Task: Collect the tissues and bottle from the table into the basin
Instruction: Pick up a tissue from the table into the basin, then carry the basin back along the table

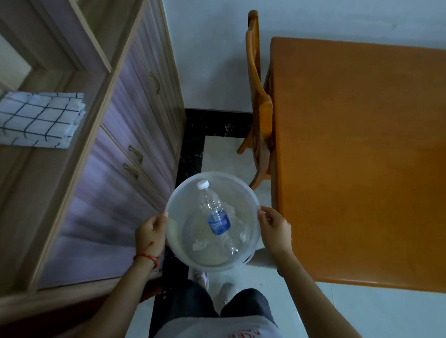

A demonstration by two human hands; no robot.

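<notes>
I hold a translucent white round basin [182,194] in front of me above the floor, between the cabinet and the table. My left hand [151,234] grips its left rim and my right hand [275,229] grips its right rim. Inside the basin lies a clear plastic bottle [216,215] with a white cap and a blue label, its cap pointing away from me. Crumpled white tissues [200,245] lie on the basin's bottom beside the bottle, some near its right side.
An orange wooden table [366,161] stands to my right with a wooden chair [259,110] pushed in at its far left. A tall cabinet [126,117] with handled doors fills the left; a folded checked cloth [33,119] lies on its shelf. My legs and shoes are below the basin.
</notes>
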